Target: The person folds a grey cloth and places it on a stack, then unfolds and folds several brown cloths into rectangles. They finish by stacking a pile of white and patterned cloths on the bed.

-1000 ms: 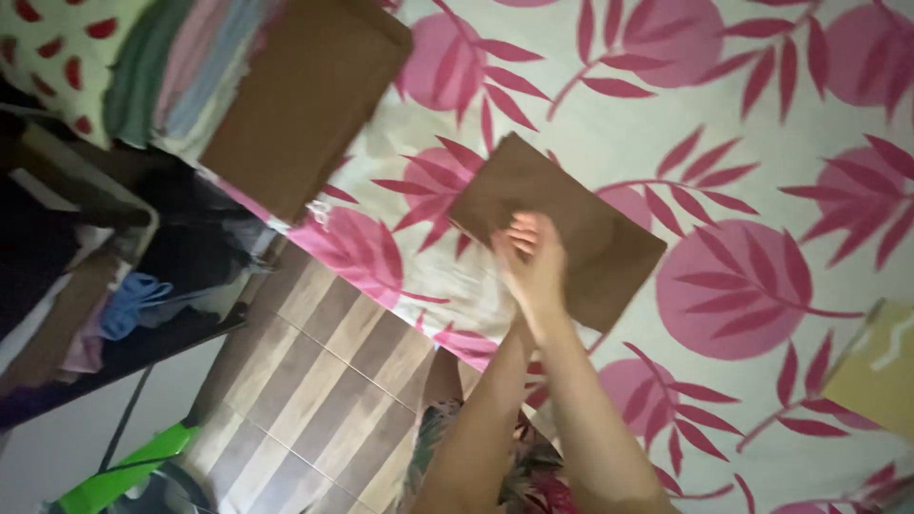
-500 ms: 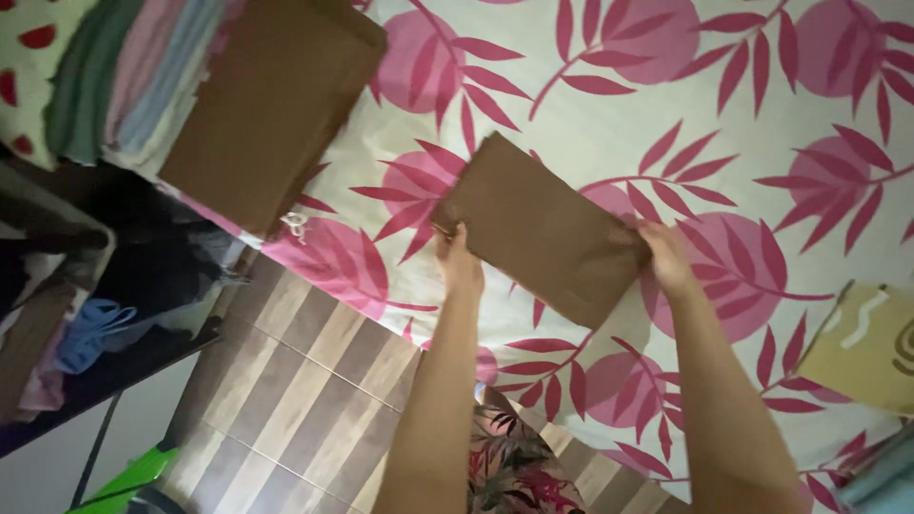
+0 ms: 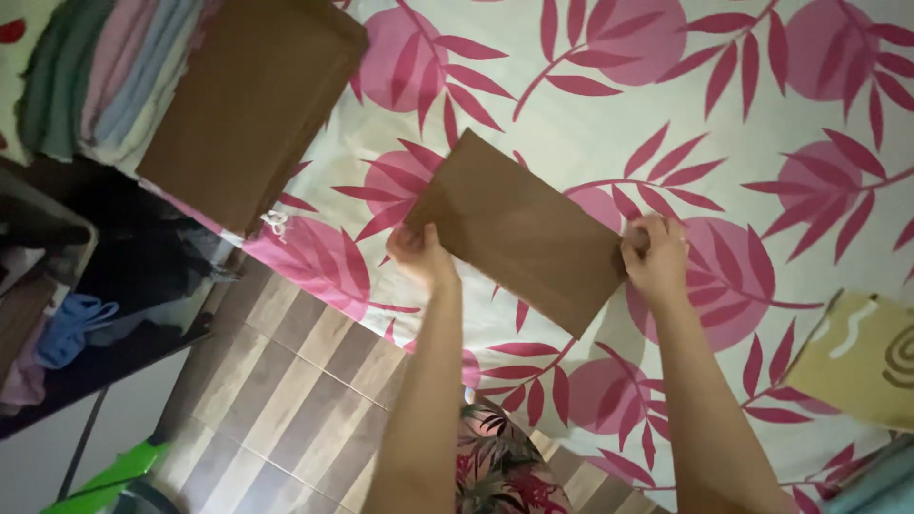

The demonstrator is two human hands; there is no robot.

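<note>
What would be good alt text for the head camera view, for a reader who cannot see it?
Two bare hands, left hand and right hand, hold a folded brown cloth by its opposite ends over a bedsheet printed with pink leaves. A larger brown stack lies at upper left beside folded pastel towels.

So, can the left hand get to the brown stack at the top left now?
Probably not at once: the left hand grips the brown folded piece with the right hand. The way across the bedsheet to the brown stack looks free.
</note>
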